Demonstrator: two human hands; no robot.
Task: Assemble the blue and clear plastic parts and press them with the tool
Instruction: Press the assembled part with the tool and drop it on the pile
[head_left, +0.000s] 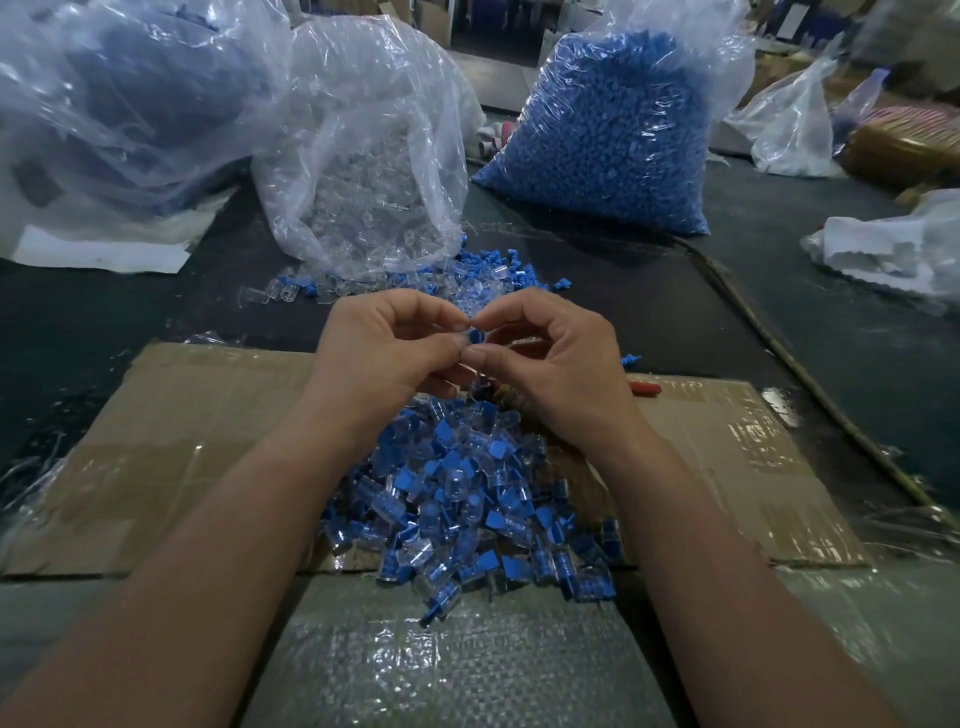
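My left hand (387, 348) and my right hand (550, 358) meet above the cardboard, fingertips together. Between them they pinch a small blue part (475, 336), seemingly seated in a clear plastic part that is mostly hidden by the fingers. Below my hands lies a heap of assembled blue-and-clear pieces (467, 499). Loose blue and clear parts (415, 278) are scattered just beyond my hands. A red-handled tool (644, 388) lies on the cardboard to the right, partly hidden behind my right hand.
A bag of clear parts (363, 171) stands open behind the loose parts, and a bag of blue parts (613, 130) at the back right. Flattened cardboard (182, 441) covers the dark table. More plastic bags (104, 104) sit far left and at the right edge.
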